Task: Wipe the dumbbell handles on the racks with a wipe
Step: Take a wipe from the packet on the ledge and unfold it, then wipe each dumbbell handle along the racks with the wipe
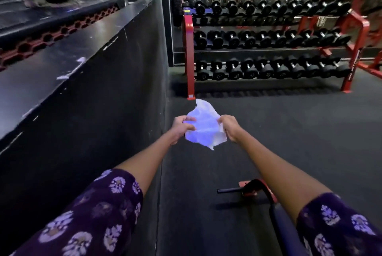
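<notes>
Fingers of left hand curled, pinching left edge of wipe; right hand likewise gripping right edge. Wipe stretched between both hands, held in the air above dark floor, corners drooping. Well ahead, red rack with three tiers of black dumbbells, untouched. Black raised platform along the left.

You are reaching both bare forearms forward, your left hand and right hand pinching opposite edges of the wipe, knuckles up, well short of the rack.
</notes>
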